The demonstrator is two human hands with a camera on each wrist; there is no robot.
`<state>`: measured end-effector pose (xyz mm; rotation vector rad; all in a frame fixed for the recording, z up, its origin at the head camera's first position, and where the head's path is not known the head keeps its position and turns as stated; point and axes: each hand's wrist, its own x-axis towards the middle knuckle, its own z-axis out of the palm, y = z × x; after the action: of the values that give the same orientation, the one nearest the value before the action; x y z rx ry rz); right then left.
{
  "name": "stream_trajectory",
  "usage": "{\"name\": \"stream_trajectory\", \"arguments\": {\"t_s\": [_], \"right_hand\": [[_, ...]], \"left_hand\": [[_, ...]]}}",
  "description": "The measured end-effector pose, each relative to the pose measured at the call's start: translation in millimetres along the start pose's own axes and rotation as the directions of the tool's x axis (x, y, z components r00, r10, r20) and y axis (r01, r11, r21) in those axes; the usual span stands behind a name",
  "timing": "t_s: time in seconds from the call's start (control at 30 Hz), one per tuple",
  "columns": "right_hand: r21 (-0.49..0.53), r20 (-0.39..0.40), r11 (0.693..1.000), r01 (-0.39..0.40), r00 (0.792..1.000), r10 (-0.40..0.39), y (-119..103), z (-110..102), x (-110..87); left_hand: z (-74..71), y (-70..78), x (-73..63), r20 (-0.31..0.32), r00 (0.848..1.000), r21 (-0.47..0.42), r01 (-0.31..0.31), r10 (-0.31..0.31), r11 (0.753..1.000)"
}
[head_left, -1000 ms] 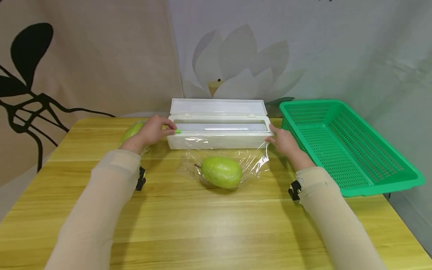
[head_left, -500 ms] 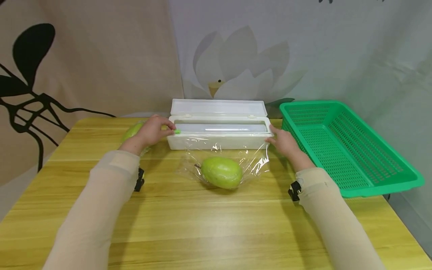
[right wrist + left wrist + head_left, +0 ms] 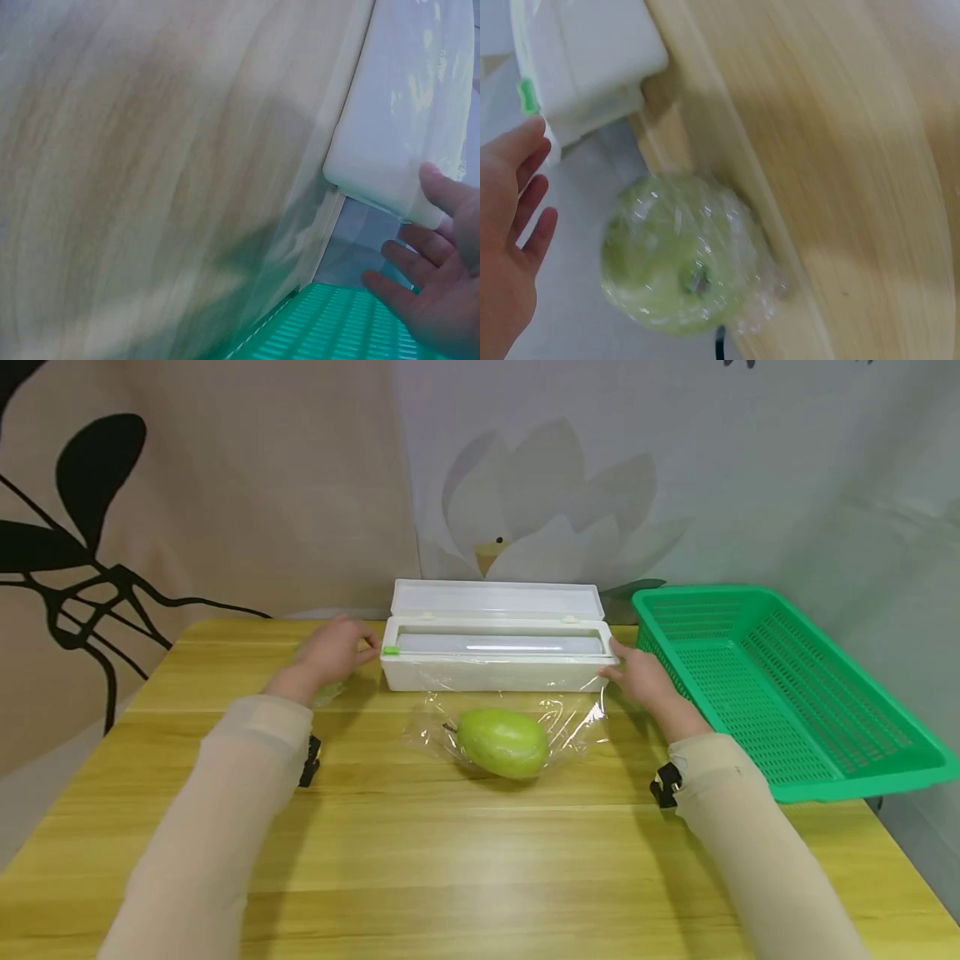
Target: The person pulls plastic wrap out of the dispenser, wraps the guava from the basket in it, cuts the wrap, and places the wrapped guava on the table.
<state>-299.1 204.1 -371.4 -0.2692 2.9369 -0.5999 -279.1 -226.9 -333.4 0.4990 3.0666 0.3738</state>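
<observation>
A white cling film dispenser [image 3: 495,677] stands at the back of the table with its lid raised and a film roll [image 3: 498,645] inside. At its left end sits a green slider [image 3: 392,651]. My left hand [image 3: 330,653] is just left of that slider, its fingers loosely bent and holding nothing. My right hand [image 3: 647,681] grips the dispenser's right end, thumb on the front face. Clear film [image 3: 577,727] runs from the dispenser over an oval green fruit [image 3: 501,743]. A film-wrapped green fruit [image 3: 679,259] lies beside my left hand, mostly hidden in the head view.
At the right stands a green plastic basket [image 3: 795,718], close to my right forearm. The wooden table [image 3: 450,877] reaches back to a printed cloth [image 3: 525,485] hanging behind the dispenser.
My left hand has let go of the green slider and drawn slightly left. My right hand keeps its place on the dispenser. The head view has shifted a little to the left.
</observation>
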Motion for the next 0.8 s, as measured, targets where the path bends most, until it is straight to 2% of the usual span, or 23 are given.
{"name": "stream_trajectory", "arguments": {"t_s": [0.13, 0.23, 0.3, 0.43, 0.53, 0.63, 0.8], "right_hand": [[0.051, 0.045, 0.998, 0.03, 0.998, -0.033, 2, -2, -1.8], [0.077, 0.101, 0.996, 0.049, 0.993, -0.057, 4, -5, -3.1], [0.077, 0.125, 0.995, 0.061, 0.99, -0.07, 5, -6, -3.0], [0.083, 0.131, 0.994, 0.075, 0.988, -0.085, 2, -12, -4.1], [0.113, 0.107, 0.992, 0.06, 0.992, -0.073, -2, -20, -8.0], [0.15, 0.042, 0.985, 0.083, 0.995, -0.09, -6, -22, -12.0], [0.211, -0.076, 0.965, 0.153, 0.987, -0.14, -10, -18, -17.7]], "left_hand": [[1.2, 15.2, 0.1, -0.066, 0.998, -0.086, -0.001, -0.005, 0.996], [4.4, 32.8, -4.9, -0.077, 0.995, -0.19, -0.072, 0.058, 0.979], [7.8, 49.0, -11.0, -0.063, 0.989, -0.234, -0.148, 0.137, 0.961], [18.8, 84.6, -23.2, 0.006, 0.962, -0.215, -0.266, 0.274, 0.94], [28.3, 103.0, -24.3, 0.041, 0.942, -0.173, -0.32, 0.332, 0.931], [34.6, 110.6, -20.7, 0.037, 0.939, -0.129, -0.334, 0.341, 0.934], [38.5, 106.4, -2.1, -0.04, 0.97, -0.049, -0.243, 0.241, 0.969]]}}
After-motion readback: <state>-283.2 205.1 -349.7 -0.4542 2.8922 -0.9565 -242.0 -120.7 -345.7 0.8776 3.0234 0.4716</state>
